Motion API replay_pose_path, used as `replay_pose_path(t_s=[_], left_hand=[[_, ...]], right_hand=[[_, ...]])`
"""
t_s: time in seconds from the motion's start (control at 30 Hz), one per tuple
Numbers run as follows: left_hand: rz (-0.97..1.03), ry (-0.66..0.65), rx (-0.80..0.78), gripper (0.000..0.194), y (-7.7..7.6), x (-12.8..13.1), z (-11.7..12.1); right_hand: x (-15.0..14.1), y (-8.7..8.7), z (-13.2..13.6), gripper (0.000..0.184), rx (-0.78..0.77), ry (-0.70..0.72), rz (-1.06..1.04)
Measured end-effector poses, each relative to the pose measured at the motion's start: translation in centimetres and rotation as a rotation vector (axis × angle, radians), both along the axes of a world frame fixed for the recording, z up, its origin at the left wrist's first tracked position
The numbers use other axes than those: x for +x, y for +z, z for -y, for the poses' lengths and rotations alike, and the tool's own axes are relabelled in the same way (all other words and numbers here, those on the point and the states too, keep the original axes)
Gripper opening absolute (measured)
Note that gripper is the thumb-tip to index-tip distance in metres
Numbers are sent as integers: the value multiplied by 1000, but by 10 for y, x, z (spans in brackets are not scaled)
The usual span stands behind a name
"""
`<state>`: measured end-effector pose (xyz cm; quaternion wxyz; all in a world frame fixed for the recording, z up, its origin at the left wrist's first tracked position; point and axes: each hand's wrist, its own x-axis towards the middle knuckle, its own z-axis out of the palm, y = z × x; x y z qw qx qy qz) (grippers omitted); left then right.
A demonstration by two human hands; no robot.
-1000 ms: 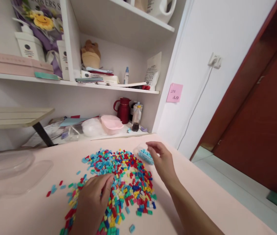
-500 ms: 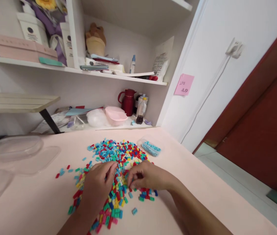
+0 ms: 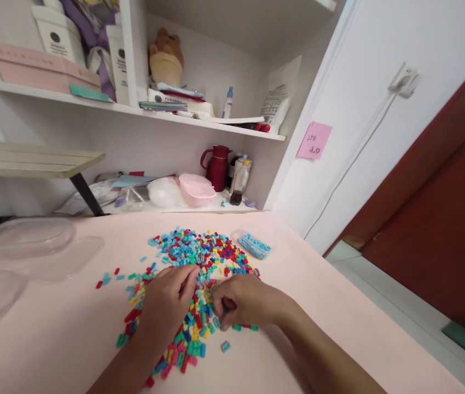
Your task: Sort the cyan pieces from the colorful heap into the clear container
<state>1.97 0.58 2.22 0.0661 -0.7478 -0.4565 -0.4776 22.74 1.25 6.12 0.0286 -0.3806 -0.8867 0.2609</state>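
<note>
A heap of small multicoloured toy bricks [image 3: 193, 251] spreads over the pink tabletop. My left hand [image 3: 169, 295] rests on its left side, thumb and fingers pressed together; whatever they hold is hidden. Over the right side of the heap, my right hand [image 3: 244, 301] is curled, thumb and forefinger closed at a light-blue toy brick [image 3: 216, 323]. A single bluish brick [image 3: 225, 346] lies apart, nearer me. Behind my right hand stands a clear plastic box [image 3: 255, 245] with light-blue bricks inside.
Clear plastic containers [image 3: 27, 238] and a clear lid [image 3: 70, 260] lie on the left. Shelving behind the tabletop holds a pink bowl [image 3: 197, 189], a red jug [image 3: 217, 168] and bottles [image 3: 239, 183]. A small raised wooden stand [image 3: 35, 160] is at the left.
My right hand has moved from the clear box down and left to the heap, its fingertips lowering to the light-blue brick. My left hand stays on the heap. The view has shifted somewhat.
</note>
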Motion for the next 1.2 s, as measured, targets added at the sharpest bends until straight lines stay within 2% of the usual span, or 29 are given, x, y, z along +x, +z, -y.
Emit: replay_pose_path(t_s=[0.2,0.33,0.43,0.5,0.57,0.67,0.77,0.87,0.97,1.07,1.13,1.2], left_hand=[[-3,9,-10,26,-1,1,0],[-9,14,-2,26,-1,2,-1],[-15,7,8,25,0,1,-1],[-16,-1,31,25,1,-1,-1],[-14,-4,54,25,1,-2,-2],[-10,-6,88,26,0,-3,-5],[-3,-22,111,28,-1,-4,-7],[4,-22,110,28,-1,-4,-7],[7,-11,111,27,0,-4,-7],[4,1,106,28,1,-4,-6],[-7,12,114,28,1,-4,-6],[-21,26,122,27,1,-4,-6]], right_hand=[[-2,-4,1,18,5,3,-35],[-4,-5,3,15,38,-23,-40],[-5,-3,3,14,54,-11,-76],[-2,0,0,15,86,-55,-131],[6,5,-6,14,139,-189,-227],[25,11,-19,12,290,-531,-428],[46,15,-30,28,449,-850,-631],[55,15,-34,40,446,-960,-824],[47,15,-30,34,363,-930,-978],[31,16,-22,31,253,-835,-1033],[23,18,-15,30,83,-708,-977],[17,20,-7,29,-146,-470,-799]])
